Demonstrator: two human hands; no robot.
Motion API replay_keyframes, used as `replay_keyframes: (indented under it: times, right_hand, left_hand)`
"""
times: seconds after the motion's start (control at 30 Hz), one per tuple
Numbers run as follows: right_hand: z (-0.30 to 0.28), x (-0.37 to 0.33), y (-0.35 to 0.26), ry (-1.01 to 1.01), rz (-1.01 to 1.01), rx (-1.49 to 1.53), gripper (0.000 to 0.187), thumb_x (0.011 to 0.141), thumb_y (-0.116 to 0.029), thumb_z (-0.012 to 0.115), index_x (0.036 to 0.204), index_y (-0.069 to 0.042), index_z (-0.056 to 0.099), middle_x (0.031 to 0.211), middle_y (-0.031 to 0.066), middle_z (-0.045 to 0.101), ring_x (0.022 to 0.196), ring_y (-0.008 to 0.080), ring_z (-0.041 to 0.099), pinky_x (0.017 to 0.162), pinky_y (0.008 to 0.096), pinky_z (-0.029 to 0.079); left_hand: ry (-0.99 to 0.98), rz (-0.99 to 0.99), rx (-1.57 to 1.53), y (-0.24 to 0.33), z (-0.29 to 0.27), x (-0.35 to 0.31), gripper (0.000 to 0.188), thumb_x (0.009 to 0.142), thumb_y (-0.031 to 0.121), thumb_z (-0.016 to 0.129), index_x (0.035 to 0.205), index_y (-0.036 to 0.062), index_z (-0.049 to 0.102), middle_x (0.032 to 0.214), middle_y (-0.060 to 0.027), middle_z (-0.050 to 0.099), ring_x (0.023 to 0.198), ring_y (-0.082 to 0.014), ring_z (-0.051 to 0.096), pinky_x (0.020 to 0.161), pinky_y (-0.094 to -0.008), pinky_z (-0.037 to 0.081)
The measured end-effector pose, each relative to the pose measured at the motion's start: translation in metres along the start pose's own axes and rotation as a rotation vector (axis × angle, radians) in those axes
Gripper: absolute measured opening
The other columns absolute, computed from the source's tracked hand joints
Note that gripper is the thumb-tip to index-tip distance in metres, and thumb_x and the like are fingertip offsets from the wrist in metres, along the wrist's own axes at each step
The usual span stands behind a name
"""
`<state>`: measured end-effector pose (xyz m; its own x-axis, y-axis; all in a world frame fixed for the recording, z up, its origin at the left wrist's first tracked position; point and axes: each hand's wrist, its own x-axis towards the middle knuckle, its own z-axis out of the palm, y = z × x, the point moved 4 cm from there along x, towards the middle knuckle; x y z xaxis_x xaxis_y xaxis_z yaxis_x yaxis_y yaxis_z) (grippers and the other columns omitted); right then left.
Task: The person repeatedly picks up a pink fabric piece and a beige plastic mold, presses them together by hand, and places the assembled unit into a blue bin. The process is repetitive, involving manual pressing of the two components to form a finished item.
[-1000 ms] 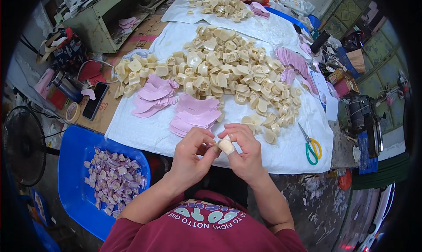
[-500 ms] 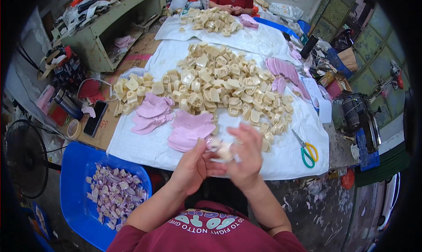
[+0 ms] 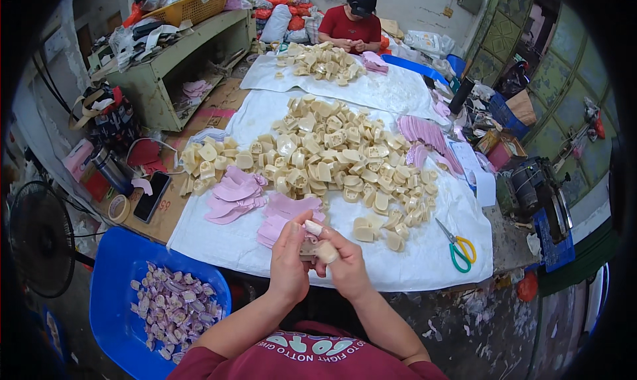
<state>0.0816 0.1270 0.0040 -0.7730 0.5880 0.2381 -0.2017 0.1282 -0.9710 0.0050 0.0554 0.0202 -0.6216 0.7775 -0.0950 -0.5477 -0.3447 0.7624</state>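
Close in front of me, over the near edge of the cloth, my left hand [image 3: 289, 264] and my right hand [image 3: 350, 268] meet around a small beige moulded block [image 3: 309, 249], shaped like a shoe heel. Fingers of both hands are closed on it and hide much of it. Pale wraps cover a thumb and a fingertip of my right hand. Just beyond my hands lies a stack of thin pink cut pieces [image 3: 282, 211], with a second pink stack [image 3: 233, 191] to its left. A large heap of similar beige blocks [image 3: 332, 141] spreads over the white cloth [image 3: 424, 264].
A blue tub [image 3: 109, 300] at lower left holds several pink-wrapped blocks [image 3: 176, 307]. Scissors [image 3: 460, 247] with green and yellow handles lie at right. A phone [image 3: 152, 196], a tape roll [image 3: 119, 209] and a fan [image 3: 40, 237] are at left. A co-worker [image 3: 352, 28] sits opposite.
My right hand, blurred and raised before, has come down and in against my left, closing on the block. The whole view has shifted, showing more of the far side.
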Motion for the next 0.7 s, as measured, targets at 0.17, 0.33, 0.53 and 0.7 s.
replay_keyframes:
  times: [0.17, 0.33, 0.53, 0.7]
  right_hand:
    - [0.012, -0.003, -0.014, 0.097, -0.035, 0.022, 0.036, 0.098, -0.015, 0.048, 0.132, -0.002, 0.049, 0.101, 0.0029, 0.059, 0.061, 0.0046, 0.048, 0.052, 0.0197, 0.042]
    - [0.008, 0.015, -0.001, 0.014, 0.182, 0.306, 0.029, 0.098, -0.011, 0.046, 0.124, -0.002, 0.053, 0.098, 0.0033, 0.062, 0.072, 0.0056, 0.054, 0.057, 0.0203, 0.045]
    - [0.015, 0.014, -0.003, 0.219, -0.118, -0.020, 0.021, 0.099, -0.017, 0.047, 0.114, -0.005, 0.057, 0.089, 0.0010, 0.059, 0.078, 0.0074, 0.056, 0.067, 0.0234, 0.046]
    - [0.009, 0.025, 0.002, -0.069, 0.218, 0.300, 0.025, 0.100, -0.017, 0.043, 0.119, -0.004, 0.054, 0.080, -0.0015, 0.054, 0.064, 0.0062, 0.048, 0.058, 0.0215, 0.041]
  left_hand:
    - [0.018, -0.020, 0.027, -0.002, 0.003, 0.005, 0.041, 0.101, 0.034, 0.040, 0.130, 0.0049, 0.048, 0.083, -0.0009, 0.055, 0.051, -0.0043, 0.044, 0.037, -0.0202, 0.031]
    - [0.025, 0.062, 0.094, 0.005, 0.000, 0.020, 0.038, 0.102, 0.028, 0.040, 0.131, 0.0049, 0.047, 0.083, 0.0012, 0.054, 0.055, -0.0026, 0.043, 0.041, -0.0185, 0.032]
    - [-0.020, 0.188, 0.205, -0.002, -0.003, 0.021, 0.037, 0.101, 0.021, 0.042, 0.136, 0.0063, 0.044, 0.086, 0.0014, 0.056, 0.063, -0.0022, 0.046, 0.050, -0.0174, 0.037]
    - [-0.028, 0.129, 0.181, 0.009, -0.005, 0.021, 0.039, 0.100, 0.021, 0.044, 0.137, 0.0079, 0.043, 0.081, 0.0009, 0.053, 0.053, -0.0025, 0.042, 0.043, -0.0183, 0.033]
